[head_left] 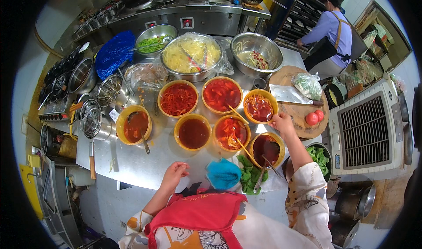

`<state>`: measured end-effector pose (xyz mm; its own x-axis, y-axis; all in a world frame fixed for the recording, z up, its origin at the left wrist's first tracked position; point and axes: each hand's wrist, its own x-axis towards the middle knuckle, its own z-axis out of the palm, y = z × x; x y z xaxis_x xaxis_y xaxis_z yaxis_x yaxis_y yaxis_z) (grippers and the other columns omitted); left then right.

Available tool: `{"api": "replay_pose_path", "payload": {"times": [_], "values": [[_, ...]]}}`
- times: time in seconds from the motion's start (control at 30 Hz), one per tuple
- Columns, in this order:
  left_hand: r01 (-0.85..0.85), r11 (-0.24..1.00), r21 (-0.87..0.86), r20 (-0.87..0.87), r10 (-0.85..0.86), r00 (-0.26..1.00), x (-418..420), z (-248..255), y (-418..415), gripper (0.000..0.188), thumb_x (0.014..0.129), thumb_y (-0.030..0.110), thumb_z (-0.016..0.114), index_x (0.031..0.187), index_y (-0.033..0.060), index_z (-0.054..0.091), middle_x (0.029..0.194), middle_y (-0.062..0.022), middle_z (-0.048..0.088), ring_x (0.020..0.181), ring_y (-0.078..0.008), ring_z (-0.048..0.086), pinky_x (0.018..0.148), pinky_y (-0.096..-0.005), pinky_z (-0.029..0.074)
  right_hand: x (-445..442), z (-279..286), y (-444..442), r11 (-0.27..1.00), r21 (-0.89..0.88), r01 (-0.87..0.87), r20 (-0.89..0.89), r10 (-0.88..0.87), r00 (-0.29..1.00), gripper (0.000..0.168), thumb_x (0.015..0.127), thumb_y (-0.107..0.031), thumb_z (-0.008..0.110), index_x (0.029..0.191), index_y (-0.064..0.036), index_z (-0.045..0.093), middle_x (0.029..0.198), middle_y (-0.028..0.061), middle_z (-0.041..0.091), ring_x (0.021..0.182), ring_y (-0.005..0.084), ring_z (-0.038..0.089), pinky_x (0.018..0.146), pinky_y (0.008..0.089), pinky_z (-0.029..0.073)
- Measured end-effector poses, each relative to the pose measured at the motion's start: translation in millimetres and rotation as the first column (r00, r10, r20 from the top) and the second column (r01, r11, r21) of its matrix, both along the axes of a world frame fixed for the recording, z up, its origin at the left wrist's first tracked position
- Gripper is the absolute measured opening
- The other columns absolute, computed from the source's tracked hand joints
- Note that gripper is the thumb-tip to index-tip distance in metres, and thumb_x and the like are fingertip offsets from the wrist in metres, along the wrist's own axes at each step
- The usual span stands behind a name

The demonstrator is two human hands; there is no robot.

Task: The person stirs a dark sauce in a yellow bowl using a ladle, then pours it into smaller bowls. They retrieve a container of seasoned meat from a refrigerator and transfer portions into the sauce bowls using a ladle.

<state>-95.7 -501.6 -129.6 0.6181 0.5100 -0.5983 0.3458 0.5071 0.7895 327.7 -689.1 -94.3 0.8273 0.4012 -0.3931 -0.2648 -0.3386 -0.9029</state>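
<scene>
My right hand (283, 122) pinches the rim of a yellow bowl (260, 106) of strips in reddish sauce. Loosely curled and holding nothing, my left hand (176, 173) hovers by the table's near edge. Below my right hand, a bowl of dark red liquid (264, 150) holds ladles. Chopsticks rest in the bowl of red and pale pieces (231, 133) beside it. Two more bowls, of red shreds (178, 98) and red chunks (222, 95), stand behind. A bowl of brown-red liquid (192, 132) is in the middle; the leftmost bowl (134, 125) contains a ladle.
A cleaver (290, 95), tomatoes (312, 118) and bagged greens (306, 84) lie on a round chopping board (283, 77). Steel basins (257, 54) line the back. A blue cloth (224, 174) and wire strainers (90, 117) lie nearer. A co-worker (333, 38) stands at a rack.
</scene>
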Motion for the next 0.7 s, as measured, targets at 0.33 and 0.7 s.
{"api": "replay_pose_path", "payload": {"times": [0.33,0.7], "values": [[-0.085,0.991,0.103,-0.028,0.089,0.996,6.3,9.8,28.4,0.02,0.094,0.016,0.049,0.107,0.0025,0.054,0.104,-0.0086,0.061,0.08,-0.0154,0.058,0.079,-0.0297,0.048,0.6,-38.3,0.0,0.997,-0.068,-0.024,-0.052,0.02,0.998,0.011,0.083,0.0,0.054,0.079,0.009,0.052,0.069,0.0115,0.057,0.061,0.0203,0.063,0.048,0.0276,0.05],[-0.19,0.97,0.149,0.024,0.188,0.982,15.4,14.6,47.2,0.021,0.092,0.016,0.051,0.11,0.0042,0.052,0.102,-0.008,0.06,0.079,-0.015,0.057,0.076,-0.0284,0.047,0.4,28.7,37.8,0.831,-0.531,-0.163,0.62,0.513,0.593,0.023,0.086,-0.021,0.061,0.089,0.001,0.066,0.077,0.0242,0.063,0.074,0.0373,0.064,0.066,0.0419,0.05]]}}
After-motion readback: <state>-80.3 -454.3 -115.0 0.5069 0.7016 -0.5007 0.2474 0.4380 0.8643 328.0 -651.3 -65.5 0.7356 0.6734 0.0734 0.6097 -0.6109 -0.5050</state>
